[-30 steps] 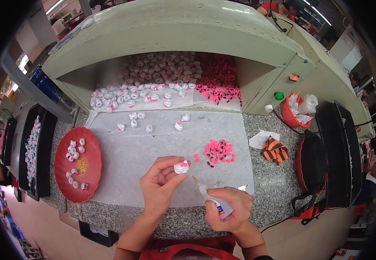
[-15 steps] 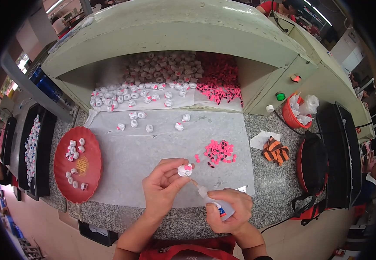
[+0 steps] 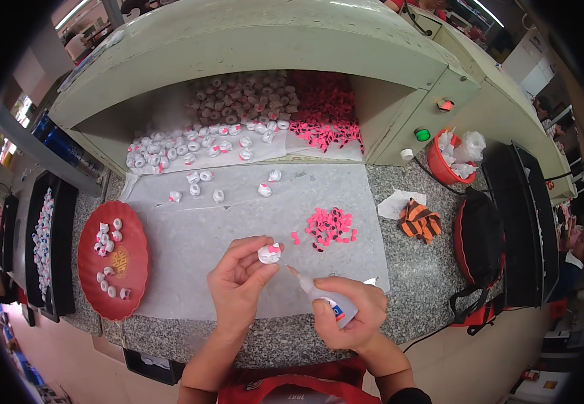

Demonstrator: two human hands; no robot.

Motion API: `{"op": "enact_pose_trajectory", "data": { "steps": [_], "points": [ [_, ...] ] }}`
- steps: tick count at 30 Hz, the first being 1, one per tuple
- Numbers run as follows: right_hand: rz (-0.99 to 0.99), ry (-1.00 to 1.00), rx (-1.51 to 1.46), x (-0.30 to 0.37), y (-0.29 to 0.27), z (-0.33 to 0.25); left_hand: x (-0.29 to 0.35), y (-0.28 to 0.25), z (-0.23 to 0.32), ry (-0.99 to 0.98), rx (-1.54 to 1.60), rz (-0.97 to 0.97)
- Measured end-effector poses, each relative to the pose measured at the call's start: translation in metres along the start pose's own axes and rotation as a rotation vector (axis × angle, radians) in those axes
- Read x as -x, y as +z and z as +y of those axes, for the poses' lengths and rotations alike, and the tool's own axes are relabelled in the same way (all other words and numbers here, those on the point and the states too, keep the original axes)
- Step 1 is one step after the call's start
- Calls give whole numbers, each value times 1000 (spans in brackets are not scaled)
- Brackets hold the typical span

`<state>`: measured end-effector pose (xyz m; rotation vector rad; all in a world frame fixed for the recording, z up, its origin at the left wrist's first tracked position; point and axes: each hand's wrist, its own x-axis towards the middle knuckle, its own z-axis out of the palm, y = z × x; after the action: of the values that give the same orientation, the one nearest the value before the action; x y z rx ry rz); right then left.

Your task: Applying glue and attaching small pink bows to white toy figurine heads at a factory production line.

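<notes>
Between the thumb and fingers of my left hand (image 3: 237, 279) is a small white rounded figure head (image 3: 270, 254) with a pink patch, held above the paper sheet. My right hand (image 3: 354, 311) grips a translucent glue bottle (image 3: 324, 294) with a blue label. Its thin nozzle points up and left toward the head, a short gap away from it. Just beyond the hands lies a pile of small pink pieces with dark spots (image 3: 331, 226). Several more white heads (image 3: 218, 196) are scattered farther back on the sheet.
A red scalloped tray (image 3: 113, 296) with several heads stands at the left. The pale green cabinet (image 3: 265, 60) holds heaps of white and pink pieces. To the right are an orange-and-black striped cloth (image 3: 420, 221), a red basket (image 3: 441, 168) with plastic bags, and a black bag (image 3: 484, 249).
The nozzle has drawn back from the figure head, which my left hand has turned a little. The whole view has shifted slightly.
</notes>
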<state>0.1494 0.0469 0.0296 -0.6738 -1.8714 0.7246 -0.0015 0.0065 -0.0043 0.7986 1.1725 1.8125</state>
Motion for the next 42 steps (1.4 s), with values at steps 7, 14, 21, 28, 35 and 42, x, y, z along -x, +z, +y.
{"op": "enact_pose_trajectory", "data": {
  "steps": [7, 14, 21, 28, 35, 42],
  "points": [
    [40, 985, -585, -23, 1, 49, -6, -10, -2, -6, -64, 110],
    [-403, 554, 516, -25, 53, 86, -10, -13, 6, 32, 45, 172],
    [-262, 639, 120, -15, 29, 77, -7, -13, -2, 23, 35, 152],
    [-134, 571, -530, -15, 8, 45, -1, 3, -22, -3, -68, -6],
    [-112, 673, -477, -10, 18, 36, 2, 10, -24, 42, -80, -69],
    [-82, 653, -441, -5, 19, 45, 2, 12, -14, 5, -48, -115]
  ]
}}
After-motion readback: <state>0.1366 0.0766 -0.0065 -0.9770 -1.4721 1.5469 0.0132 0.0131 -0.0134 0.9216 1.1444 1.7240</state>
